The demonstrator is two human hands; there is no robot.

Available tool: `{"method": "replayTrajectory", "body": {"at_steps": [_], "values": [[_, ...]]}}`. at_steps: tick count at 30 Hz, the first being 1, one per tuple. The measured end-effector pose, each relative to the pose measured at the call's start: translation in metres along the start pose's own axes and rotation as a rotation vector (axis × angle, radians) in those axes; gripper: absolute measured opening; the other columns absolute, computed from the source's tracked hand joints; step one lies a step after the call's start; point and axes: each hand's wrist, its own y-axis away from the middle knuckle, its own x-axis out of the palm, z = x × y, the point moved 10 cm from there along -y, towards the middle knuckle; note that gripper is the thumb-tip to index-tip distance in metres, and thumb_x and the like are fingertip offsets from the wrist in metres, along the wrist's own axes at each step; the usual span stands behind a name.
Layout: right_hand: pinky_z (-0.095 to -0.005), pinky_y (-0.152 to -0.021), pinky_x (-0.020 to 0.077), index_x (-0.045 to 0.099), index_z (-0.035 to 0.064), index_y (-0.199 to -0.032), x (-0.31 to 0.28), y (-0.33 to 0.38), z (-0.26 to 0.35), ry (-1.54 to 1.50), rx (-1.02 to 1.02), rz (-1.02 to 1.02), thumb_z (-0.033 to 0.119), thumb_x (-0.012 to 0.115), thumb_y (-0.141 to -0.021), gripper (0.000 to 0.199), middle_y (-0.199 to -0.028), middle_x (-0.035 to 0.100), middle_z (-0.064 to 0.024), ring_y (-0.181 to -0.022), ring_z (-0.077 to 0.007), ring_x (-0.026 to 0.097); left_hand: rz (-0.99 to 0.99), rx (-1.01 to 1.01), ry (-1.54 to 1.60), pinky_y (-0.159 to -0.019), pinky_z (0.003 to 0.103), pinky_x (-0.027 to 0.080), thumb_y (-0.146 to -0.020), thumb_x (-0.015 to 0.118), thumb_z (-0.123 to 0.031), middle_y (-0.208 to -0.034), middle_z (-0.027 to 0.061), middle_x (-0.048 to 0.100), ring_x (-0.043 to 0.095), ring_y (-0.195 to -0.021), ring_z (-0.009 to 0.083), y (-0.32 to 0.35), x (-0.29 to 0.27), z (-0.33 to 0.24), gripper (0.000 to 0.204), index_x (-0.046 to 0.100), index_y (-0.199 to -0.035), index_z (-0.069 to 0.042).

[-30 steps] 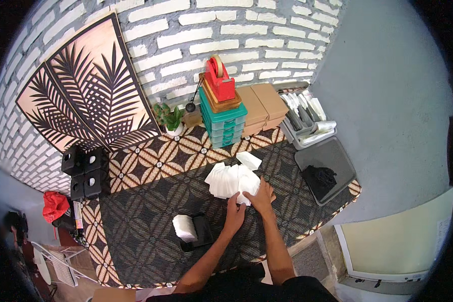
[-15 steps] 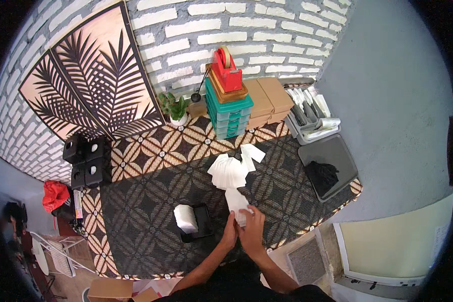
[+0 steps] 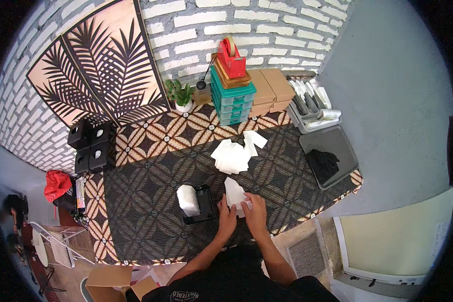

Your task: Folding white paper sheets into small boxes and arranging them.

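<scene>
Near the table's front edge, a white folded paper napkin stack (image 3: pixel 234 192) is between my two hands. My left hand (image 3: pixel 227 215) grips its left side, fingers closed against the paper. On its right side, my right hand (image 3: pixel 255 215) holds the lower part with thumb and bent fingers. Just beyond lies a fanned-out pile of white napkins (image 3: pixel 231 156), with a few loose ones (image 3: pixel 255 141) at its upper right. To the left of my hands, a black open tray-like holder (image 3: pixel 205 200) has a block of white napkins (image 3: pixel 187 200) standing in its left part.
Several black dispenser boxes (image 3: pixel 101 157) are stacked at the far left. A teal drawer unit (image 3: pixel 235 105) carries a red tape dispenser (image 3: pixel 231 63), beside brown cardboard boxes (image 3: pixel 269 90). At right, a grey tray (image 3: pixel 341 151) holds a black cloth-like bundle (image 3: pixel 323 165). A potted plant (image 3: pixel 183 103) stands at the back.
The stack between my hands has come away from the fanned pile, leaving a gap. My right hand has shifted to its right side. The whole view has tilted slightly.
</scene>
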Motion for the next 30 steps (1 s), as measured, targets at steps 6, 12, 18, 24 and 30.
{"method": "replayTrajectory", "body": {"at_steps": [6,12,18,24,30], "values": [[-0.041,-0.082,0.0434,0.065,0.005,-0.102,0.014,0.008,0.003,0.038,-0.095,0.024,0.011,0.065,-0.084,0.019,-0.094,0.059,-0.0125,-0.092,-0.0316,0.054,0.022,0.195,-0.141,-0.104,0.041,0.034,-0.09,0.05,-0.002,-0.134,0.0229,0.034,0.04,-0.123,0.0396,0.015,-0.001,-0.006,0.056,0.029,-0.141,0.004],[-0.0414,-0.08,0.0438,0.065,0.0051,-0.1,0.019,0.005,-0.003,0.028,0.01,-0.012,0.015,0.065,-0.085,0.018,-0.093,0.059,-0.0126,-0.091,-0.0313,0.055,0.05,0.183,-0.175,-0.106,0.044,0.032,-0.089,0.05,-0.003,-0.137,0.0245,0.032,0.038,-0.126,0.0416,0.017,0.001,-0.005,0.054,0.031,-0.14,0.005],[-0.042,-0.08,0.0436,0.065,0.0049,-0.101,0.023,0.008,-0.005,0.059,0.008,-0.003,0.017,0.067,-0.083,0.022,-0.092,0.059,-0.0123,-0.09,-0.0313,0.054,0.072,0.187,-0.187,-0.108,0.044,0.031,-0.09,0.051,-0.006,-0.141,0.0256,0.03,0.035,-0.13,0.0422,0.019,0.003,-0.003,0.054,0.032,-0.139,0.006],[-0.0416,-0.077,0.0431,0.064,0.0055,-0.1,0.024,0.002,-0.009,0.082,0.051,0.016,0.018,0.068,-0.082,0.022,-0.089,0.057,-0.0119,-0.089,-0.0304,0.054,0.096,0.167,-0.167,-0.11,0.045,0.027,-0.091,0.052,-0.008,-0.142,0.0262,0.03,0.032,-0.132,0.0423,0.02,0.004,-0.002,0.054,0.032,-0.139,0.005],[-0.0432,-0.078,0.0417,0.063,0.0067,-0.096,0.028,0.002,-0.008,0.07,0.008,0.027,0.018,0.068,-0.082,0.019,-0.089,0.057,-0.0102,-0.088,-0.0297,0.053,0.104,0.153,-0.154,-0.112,0.045,0.023,-0.091,0.053,-0.007,-0.144,0.0279,0.028,0.028,-0.135,0.0423,0.022,0.004,-0.001,0.059,0.026,-0.141,0.006]]}}
